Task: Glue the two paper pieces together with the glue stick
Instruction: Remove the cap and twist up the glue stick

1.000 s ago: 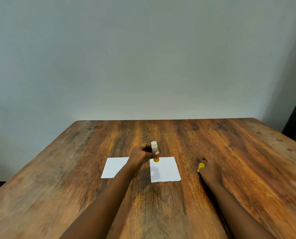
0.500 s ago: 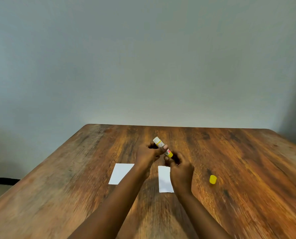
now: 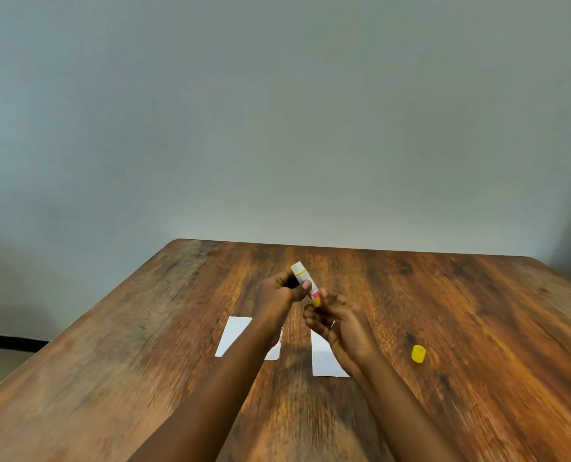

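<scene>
My left hand [image 3: 282,293] holds the white glue stick [image 3: 303,278] tilted above the table, open end pointing up and away. My right hand [image 3: 339,323] pinches the stick's yellow base between thumb and fingertips. Two white paper pieces lie flat below: the left paper [image 3: 235,333] is partly hidden by my left forearm, the right paper [image 3: 322,361] partly by my right hand. The yellow cap [image 3: 418,353] lies on the table to the right, apart from both hands.
The wooden table [image 3: 477,311] stretches wide around the papers, its far edge against a plain grey wall. The left table edge runs diagonally toward me, with floor beyond it.
My right hand left the cap on the table and came to the glue stick's base. The stick tilted from upright to slanted. The camera view shifted.
</scene>
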A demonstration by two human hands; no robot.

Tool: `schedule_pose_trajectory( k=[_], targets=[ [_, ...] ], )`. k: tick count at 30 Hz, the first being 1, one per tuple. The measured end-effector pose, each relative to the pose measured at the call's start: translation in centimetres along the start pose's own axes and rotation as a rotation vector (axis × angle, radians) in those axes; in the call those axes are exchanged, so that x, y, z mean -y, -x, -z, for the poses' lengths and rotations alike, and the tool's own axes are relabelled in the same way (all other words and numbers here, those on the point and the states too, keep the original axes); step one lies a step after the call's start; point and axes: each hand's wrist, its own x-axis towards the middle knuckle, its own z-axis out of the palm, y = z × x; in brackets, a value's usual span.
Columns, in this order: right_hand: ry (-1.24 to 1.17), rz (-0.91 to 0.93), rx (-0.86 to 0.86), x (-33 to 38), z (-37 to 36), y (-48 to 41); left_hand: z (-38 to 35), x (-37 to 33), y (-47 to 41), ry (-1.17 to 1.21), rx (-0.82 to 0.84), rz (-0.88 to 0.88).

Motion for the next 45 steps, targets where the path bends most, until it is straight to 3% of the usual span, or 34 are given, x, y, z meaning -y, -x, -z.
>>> schedule_pose_trajectory(
  k=[3,5,6,9,11,13,16,18,22,25,28,30,32,35,39,42,45],
  targets=[
    [0.285,0.219,-0.153,-0.4,-0.3,-0.5,0.0,-0.3,-0.4,0.016,-0.034,-0.007],
    [0.350,0.223,-0.200,-0.2,-1.0,-0.4,-0.2,-0.5,-0.4,0.010,-0.032,-0.023],
    [0.264,0.155,-0.170,0.1,-1.2,-0.3,-0.2,-0.5,-0.3,0.009,-0.028,-0.030],
    [-0.216,-0.276,-0.024,1.1,-1.2,-0.2,-0.1,-0.5,-0.3,0.025,-0.006,-0.024],
    [-0.260,-0.372,0.030,1.1,-0.8,-0.4,0.0,-0.5,-0.2,0.035,0.014,-0.013],
    [-0.157,-0.269,0.028,0.8,-1.0,-0.3,0.1,-0.5,-0.2,0.048,0.006,-0.016],
    [-0.003,0.056,-0.022,0.2,-1.4,-0.3,0.5,-0.7,-0.3,0.060,-0.027,-0.013],
    [0.237,0.198,-0.113,-0.2,-1.6,-0.2,0.6,-0.8,-0.4,0.044,-0.040,-0.007],
    [0.512,0.272,-0.216,-0.2,-2.3,-0.1,0.7,-0.3,-0.3,0.033,-0.028,-0.017],
    [0.300,0.106,-0.085,0.3,-2.8,0.1,1.6,0.0,-0.5,0.051,0.010,-0.026],
    [-0.134,-0.310,0.052,1.7,-2.7,0.6,2.3,0.0,-0.5,0.165,0.108,-0.010],
    [-0.247,-0.450,0.116,2.0,-2.5,0.8,2.2,-0.2,-0.5,0.201,0.145,-0.011],
    [-0.166,-0.376,0.113,1.8,-2.7,1.1,2.1,-0.6,-0.6,0.173,0.101,-0.027],
    [0.012,0.035,-0.028,0.9,-3.2,0.8,2.2,-1.1,-1.0,0.155,0.021,-0.021],
    [0.513,0.388,-0.181,0.3,-3.0,0.6,2.1,-1.5,-0.8,0.135,-0.035,-0.035],
    [0.680,0.500,-0.227,0.1,-3.3,0.7,1.8,-1.6,-0.5,0.100,-0.043,-0.036],
    [0.649,0.375,-0.181,0.4,-3.4,0.5,1.8,-1.6,-0.5,0.076,-0.025,-0.038]
  ],
)
